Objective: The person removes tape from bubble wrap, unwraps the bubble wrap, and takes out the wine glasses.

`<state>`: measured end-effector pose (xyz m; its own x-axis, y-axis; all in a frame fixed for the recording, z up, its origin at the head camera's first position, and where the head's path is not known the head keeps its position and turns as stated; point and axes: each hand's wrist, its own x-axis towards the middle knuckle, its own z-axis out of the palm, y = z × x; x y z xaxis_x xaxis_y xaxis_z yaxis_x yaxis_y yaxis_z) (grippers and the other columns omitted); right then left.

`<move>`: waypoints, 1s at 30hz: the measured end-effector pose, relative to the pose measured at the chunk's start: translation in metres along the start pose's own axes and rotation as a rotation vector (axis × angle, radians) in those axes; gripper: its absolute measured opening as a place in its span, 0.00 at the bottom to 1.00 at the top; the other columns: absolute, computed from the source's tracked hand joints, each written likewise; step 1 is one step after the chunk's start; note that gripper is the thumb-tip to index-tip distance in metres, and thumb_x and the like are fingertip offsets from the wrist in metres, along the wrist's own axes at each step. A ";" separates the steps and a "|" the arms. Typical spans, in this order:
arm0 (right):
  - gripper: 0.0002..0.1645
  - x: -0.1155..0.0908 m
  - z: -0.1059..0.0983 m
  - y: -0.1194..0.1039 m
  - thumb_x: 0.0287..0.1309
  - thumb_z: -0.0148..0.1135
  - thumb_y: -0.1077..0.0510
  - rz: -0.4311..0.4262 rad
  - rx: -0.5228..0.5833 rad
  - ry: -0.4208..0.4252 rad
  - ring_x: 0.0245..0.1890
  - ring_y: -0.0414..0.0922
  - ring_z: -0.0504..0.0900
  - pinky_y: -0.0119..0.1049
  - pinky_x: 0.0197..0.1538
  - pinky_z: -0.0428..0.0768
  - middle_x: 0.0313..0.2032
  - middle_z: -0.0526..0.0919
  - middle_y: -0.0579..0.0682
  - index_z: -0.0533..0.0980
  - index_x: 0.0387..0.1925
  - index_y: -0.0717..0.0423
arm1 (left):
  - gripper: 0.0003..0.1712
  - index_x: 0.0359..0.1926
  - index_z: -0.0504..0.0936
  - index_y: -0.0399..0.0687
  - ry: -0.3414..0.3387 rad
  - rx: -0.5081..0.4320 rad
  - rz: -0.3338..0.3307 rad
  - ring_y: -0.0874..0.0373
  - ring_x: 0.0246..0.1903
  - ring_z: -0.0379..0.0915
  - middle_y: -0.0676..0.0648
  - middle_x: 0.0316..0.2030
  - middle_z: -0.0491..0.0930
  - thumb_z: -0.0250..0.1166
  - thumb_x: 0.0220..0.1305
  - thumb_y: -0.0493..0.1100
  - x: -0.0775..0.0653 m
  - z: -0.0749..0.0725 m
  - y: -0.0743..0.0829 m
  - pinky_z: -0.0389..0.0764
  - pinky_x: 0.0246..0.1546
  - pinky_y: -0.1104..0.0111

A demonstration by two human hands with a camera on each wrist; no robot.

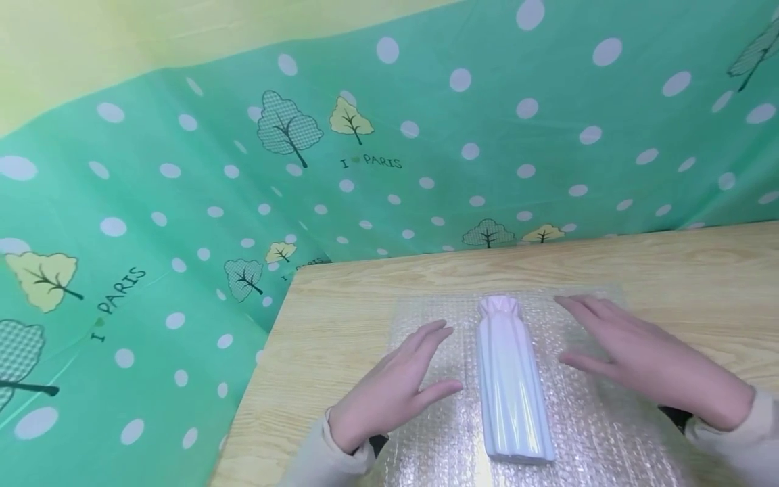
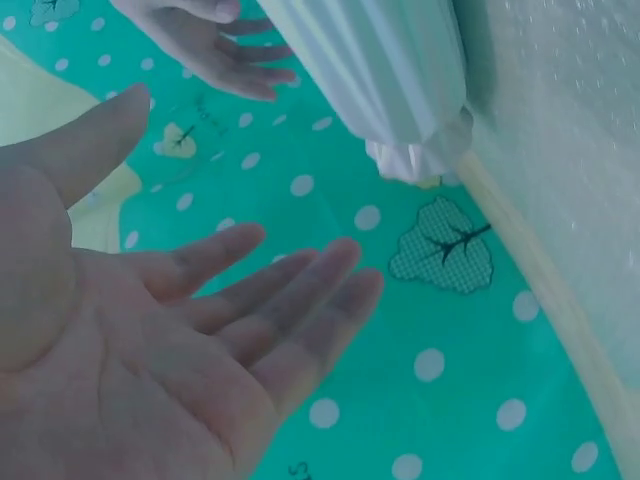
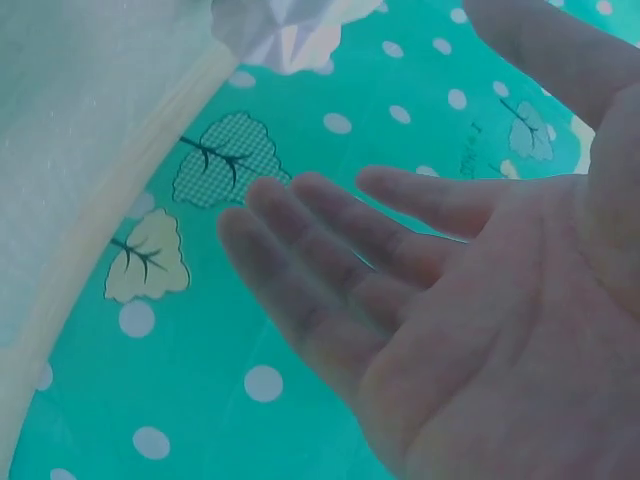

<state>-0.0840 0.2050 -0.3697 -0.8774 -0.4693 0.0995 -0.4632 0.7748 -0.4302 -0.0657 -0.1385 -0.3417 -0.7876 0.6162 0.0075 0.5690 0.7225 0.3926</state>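
Observation:
A glossy ribbed vase (image 1: 512, 385), pink at its gathered neck and pale blue lower down, lies on its side on a sheet of bubble wrap (image 1: 438, 433). To its left hovers my left hand (image 1: 398, 385), fingers extended and thumb apart, touching nothing. On the other side my right hand (image 1: 639, 352) is held the same way, clear of the vase. The left wrist view shows my bare left palm (image 2: 150, 350) with the vase (image 2: 390, 80) beyond the fingertips. In the right wrist view my right palm (image 3: 490, 310) is also bare, and the vase's faceted neck (image 3: 290, 35) shows at the top.
The bubble wrap lies on a light wood-grain table (image 1: 341, 318). A green curtain (image 1: 420, 162) with white dots and printed trees hangs behind the table and along its left edge.

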 end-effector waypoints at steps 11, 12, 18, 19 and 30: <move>0.49 0.006 0.013 -0.023 0.64 0.59 0.34 -0.024 0.022 0.039 0.66 0.63 0.66 0.67 0.58 0.74 0.68 0.65 0.62 0.58 0.73 0.60 | 0.44 0.77 0.52 0.51 -0.007 -0.092 -0.056 0.54 0.73 0.55 0.47 0.75 0.57 0.51 0.70 0.67 0.021 0.027 0.004 0.61 0.73 0.57; 0.49 0.007 0.014 -0.024 0.64 0.59 0.34 -0.022 0.025 0.039 0.66 0.63 0.66 0.67 0.58 0.73 0.68 0.65 0.62 0.58 0.73 0.60 | 0.45 0.77 0.53 0.51 -0.008 -0.102 -0.059 0.54 0.73 0.56 0.48 0.75 0.58 0.51 0.69 0.68 0.023 0.029 0.004 0.62 0.73 0.57; 0.50 0.010 0.022 -0.029 0.65 0.57 0.33 0.008 0.099 0.029 0.67 0.66 0.64 0.70 0.61 0.69 0.70 0.63 0.64 0.56 0.74 0.60 | 0.45 0.77 0.52 0.52 -0.014 -0.165 -0.090 0.54 0.71 0.60 0.49 0.74 0.58 0.52 0.68 0.68 0.028 0.037 0.005 0.66 0.71 0.57; 0.51 0.011 0.025 -0.030 0.65 0.56 0.33 0.018 0.119 0.031 0.67 0.66 0.64 0.70 0.61 0.69 0.70 0.62 0.65 0.55 0.75 0.60 | 0.45 0.77 0.53 0.52 -0.013 -0.174 -0.095 0.54 0.70 0.61 0.49 0.74 0.59 0.52 0.68 0.68 0.029 0.038 0.004 0.67 0.70 0.57; 0.48 0.013 0.049 -0.034 0.67 0.56 0.36 0.037 0.214 0.069 0.62 0.66 0.73 0.67 0.55 0.77 0.68 0.66 0.66 0.55 0.74 0.62 | 0.44 0.77 0.53 0.56 -0.021 -0.239 -0.040 0.54 0.66 0.66 0.50 0.72 0.61 0.51 0.68 0.69 0.033 0.054 -0.007 0.73 0.65 0.58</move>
<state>-0.0734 0.1521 -0.3982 -0.9030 -0.4068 0.1382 -0.4003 0.6801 -0.6142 -0.0829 -0.1059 -0.3935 -0.8021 0.5964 -0.0304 0.4630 0.6533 0.5990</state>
